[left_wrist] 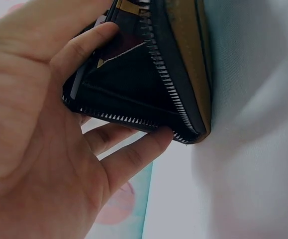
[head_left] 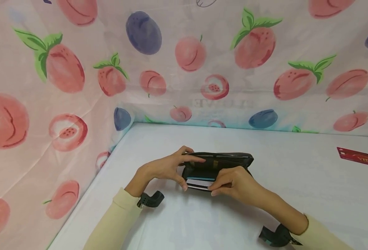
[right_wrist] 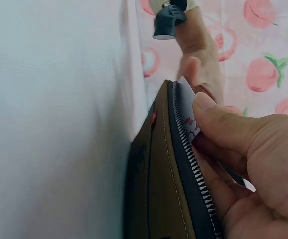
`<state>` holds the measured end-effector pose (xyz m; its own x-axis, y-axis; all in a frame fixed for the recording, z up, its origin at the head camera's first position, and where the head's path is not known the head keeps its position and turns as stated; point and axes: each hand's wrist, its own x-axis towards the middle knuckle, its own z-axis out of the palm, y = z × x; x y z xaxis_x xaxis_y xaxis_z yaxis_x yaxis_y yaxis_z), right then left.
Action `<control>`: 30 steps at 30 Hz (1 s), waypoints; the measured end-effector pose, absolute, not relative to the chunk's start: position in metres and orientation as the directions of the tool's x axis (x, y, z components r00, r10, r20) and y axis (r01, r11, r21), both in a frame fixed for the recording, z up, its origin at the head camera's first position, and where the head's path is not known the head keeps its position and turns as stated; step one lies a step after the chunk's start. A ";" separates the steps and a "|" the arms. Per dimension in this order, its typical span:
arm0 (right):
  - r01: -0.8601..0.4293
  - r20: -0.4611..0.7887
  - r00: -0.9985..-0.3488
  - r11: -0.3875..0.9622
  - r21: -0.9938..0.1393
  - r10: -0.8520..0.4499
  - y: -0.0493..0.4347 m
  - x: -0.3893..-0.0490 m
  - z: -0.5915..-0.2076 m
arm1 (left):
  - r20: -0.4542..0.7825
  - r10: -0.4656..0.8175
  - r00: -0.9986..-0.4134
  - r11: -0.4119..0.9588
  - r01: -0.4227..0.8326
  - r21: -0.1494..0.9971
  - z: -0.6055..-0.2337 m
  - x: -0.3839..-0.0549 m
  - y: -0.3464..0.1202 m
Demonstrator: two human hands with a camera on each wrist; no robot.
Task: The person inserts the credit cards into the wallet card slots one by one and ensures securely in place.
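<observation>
A dark zip wallet stands unzipped on the white table, its mouth spread toward me. My left hand grips its left end: the index finger reaches inside, other fingers lie along the outside, and the thumb is at the near edge. With thumb and forefinger, my right hand pinches a white card at the near side of the wallet. In the right wrist view the card shows a reddish print and sticks up past the zip teeth. A blue edge shows behind it.
A red card lies flat on the table at the far right. Fruit-printed cloth walls off the back and left sides. Dark cameras sit on both wrists, the left one close over the table.
</observation>
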<state>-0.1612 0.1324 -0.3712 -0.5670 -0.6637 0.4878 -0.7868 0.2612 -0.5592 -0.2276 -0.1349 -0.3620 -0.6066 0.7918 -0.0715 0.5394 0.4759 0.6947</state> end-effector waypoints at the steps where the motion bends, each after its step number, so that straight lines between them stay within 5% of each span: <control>1: -0.778 0.475 -0.580 0.276 -0.564 -0.662 0.132 -0.161 -0.372 | -0.074 0.791 -0.607 0.478 0.538 0.695 -0.362 -0.228 -0.135; 9: -0.673 0.369 -0.700 0.392 -0.628 -0.611 0.133 -0.161 -0.375 | -0.083 0.784 -0.616 0.493 0.534 0.687 -0.362 -0.228 -0.134; 17: -0.747 0.488 -0.632 0.307 -0.589 -0.602 0.125 -0.158 -0.380 | -0.074 0.788 -0.611 0.491 0.552 0.674 -0.359 -0.224 -0.134; 30: -0.681 0.381 -0.708 0.434 -0.590 -0.594 0.132 -0.161 -0.378 | -0.075 0.782 -0.618 0.496 0.546 0.675 -0.360 -0.225 -0.133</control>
